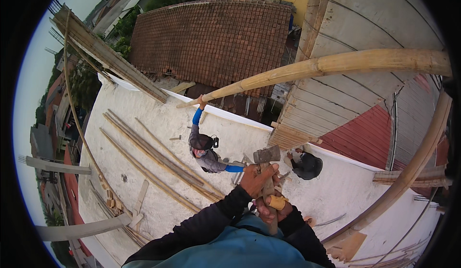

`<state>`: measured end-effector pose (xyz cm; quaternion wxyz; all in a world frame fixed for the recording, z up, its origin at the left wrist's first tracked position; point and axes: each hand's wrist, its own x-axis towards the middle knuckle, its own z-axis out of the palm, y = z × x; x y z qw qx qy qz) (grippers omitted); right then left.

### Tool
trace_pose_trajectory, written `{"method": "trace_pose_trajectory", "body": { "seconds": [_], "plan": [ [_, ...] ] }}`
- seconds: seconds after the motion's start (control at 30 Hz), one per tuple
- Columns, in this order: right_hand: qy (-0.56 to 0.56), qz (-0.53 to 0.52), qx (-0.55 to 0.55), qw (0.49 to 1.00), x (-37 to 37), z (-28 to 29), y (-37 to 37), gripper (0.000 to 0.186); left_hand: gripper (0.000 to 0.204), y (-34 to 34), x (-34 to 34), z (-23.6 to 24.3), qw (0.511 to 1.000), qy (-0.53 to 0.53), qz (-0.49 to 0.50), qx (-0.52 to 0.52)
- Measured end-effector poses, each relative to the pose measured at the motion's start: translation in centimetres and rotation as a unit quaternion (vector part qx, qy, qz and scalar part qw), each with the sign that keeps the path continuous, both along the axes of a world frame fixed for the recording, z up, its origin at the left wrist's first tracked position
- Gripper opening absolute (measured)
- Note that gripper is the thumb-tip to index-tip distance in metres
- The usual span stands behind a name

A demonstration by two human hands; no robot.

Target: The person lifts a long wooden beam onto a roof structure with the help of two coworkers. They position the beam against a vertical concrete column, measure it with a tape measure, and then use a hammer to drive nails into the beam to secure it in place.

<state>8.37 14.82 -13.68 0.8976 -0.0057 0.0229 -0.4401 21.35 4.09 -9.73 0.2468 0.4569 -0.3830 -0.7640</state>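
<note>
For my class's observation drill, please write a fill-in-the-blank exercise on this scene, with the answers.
1. The left hand grips the hammer just below its ____.
2. The wrap on the right hand is coloured ____.
3. A bamboo pole is held by a worker whose forearm covers are ____.

Missing words: head; yellow; blue.

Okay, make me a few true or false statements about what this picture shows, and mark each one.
1. The left hand is nearer the mallet's head than the right hand. True.
2. The yellow wrap is on the left hand. False: it is on the right hand.
3. A co-worker with blue sleeves touches a bamboo pole. True.
4. The tiled roof is bright green. False: it is reddish brown.
5. Slender poles lie on the pale surface. True.
</note>
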Motion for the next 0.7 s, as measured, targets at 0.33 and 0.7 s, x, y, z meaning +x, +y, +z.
{"method": "trace_pose_trajectory", "body": {
  "seconds": [0.33,0.7],
  "plan": [
    [0.226,-0.063,0.041,0.971,-5.1,3.8,4.0,0.037,0.081,1.8,5.5,-5.0,0.989,-0.076,-0.046,0.115],
    [0.562,-0.252,0.024,0.788,-3.6,6.4,2.4,0.032,0.052,0.4,2.6,-2.4,0.901,0.330,0.032,0.279]
  ]
}}
